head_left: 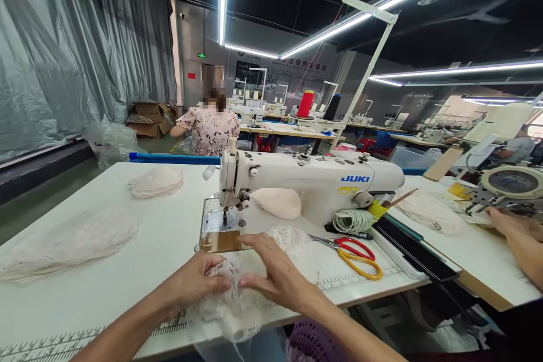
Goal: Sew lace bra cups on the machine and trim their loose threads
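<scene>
Now lace (236, 301) (likely soft, best held by its edge) is pinched by the left hand (194, 281), touched by the spread right hand (278, 272).

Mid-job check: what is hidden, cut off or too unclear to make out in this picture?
Head view: part of the lace, covered by the left grip.
Head view: palm side of the right grip, hidden by its own back; how firmly it holds anything is unclear.
Head view: ruler figures, too small and blurred.
Head view: co-worker's arm, cut off by the right edge.
</scene>
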Action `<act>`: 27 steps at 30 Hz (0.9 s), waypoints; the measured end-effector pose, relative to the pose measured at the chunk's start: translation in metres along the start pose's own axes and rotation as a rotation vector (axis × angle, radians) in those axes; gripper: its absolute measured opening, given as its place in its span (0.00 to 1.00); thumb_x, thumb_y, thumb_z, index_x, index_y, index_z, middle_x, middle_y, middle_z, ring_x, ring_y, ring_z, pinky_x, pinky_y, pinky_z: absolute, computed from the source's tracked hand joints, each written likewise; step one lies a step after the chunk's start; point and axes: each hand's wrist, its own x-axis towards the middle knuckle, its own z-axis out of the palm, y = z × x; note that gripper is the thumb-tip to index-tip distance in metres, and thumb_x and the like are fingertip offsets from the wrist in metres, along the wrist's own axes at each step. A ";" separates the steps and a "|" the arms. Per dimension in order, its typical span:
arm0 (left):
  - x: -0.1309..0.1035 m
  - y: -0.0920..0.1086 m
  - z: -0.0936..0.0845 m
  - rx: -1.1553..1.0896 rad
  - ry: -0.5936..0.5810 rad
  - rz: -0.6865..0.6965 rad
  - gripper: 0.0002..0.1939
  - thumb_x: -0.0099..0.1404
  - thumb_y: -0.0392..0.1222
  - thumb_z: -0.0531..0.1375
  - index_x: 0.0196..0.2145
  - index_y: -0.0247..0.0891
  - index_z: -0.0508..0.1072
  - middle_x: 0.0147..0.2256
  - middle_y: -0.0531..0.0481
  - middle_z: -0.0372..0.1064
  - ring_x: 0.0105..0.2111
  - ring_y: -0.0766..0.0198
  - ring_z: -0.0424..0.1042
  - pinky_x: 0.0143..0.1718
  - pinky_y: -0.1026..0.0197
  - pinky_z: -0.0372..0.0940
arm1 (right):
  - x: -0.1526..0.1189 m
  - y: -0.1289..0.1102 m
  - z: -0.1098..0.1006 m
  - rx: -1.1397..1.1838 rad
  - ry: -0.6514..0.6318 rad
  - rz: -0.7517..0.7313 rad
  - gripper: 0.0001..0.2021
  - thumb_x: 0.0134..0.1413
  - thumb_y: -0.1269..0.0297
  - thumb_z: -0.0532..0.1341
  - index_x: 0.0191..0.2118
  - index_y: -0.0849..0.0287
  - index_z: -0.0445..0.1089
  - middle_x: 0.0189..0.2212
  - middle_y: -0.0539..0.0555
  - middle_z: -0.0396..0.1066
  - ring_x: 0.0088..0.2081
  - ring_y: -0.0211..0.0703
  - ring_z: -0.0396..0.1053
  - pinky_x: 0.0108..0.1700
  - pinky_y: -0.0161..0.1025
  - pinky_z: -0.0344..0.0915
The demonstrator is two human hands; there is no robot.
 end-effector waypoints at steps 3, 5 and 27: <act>0.005 0.003 0.002 0.244 0.103 0.073 0.18 0.50 0.52 0.63 0.17 0.36 0.63 0.19 0.59 0.53 0.22 0.68 0.52 0.23 0.67 0.48 | 0.010 -0.010 0.003 0.200 -0.147 0.028 0.33 0.46 0.50 0.65 0.57 0.57 0.57 0.50 0.57 0.66 0.49 0.48 0.64 0.49 0.41 0.61; 0.008 -0.001 0.001 0.338 0.139 0.095 0.18 0.51 0.51 0.61 0.16 0.37 0.59 0.18 0.59 0.49 0.21 0.69 0.49 0.22 0.66 0.45 | 0.014 -0.007 0.007 0.242 -0.171 0.111 0.28 0.44 0.51 0.67 0.50 0.56 0.64 0.42 0.53 0.70 0.43 0.46 0.66 0.44 0.39 0.61; 0.040 0.000 -0.030 0.317 0.160 -0.006 0.12 0.56 0.48 0.55 0.28 0.35 0.68 0.22 0.57 0.56 0.24 0.66 0.56 0.25 0.66 0.49 | 0.039 0.028 0.020 0.164 -0.133 0.308 0.10 0.58 0.65 0.54 0.26 0.60 0.61 0.20 0.45 0.60 0.24 0.32 0.56 0.25 0.29 0.48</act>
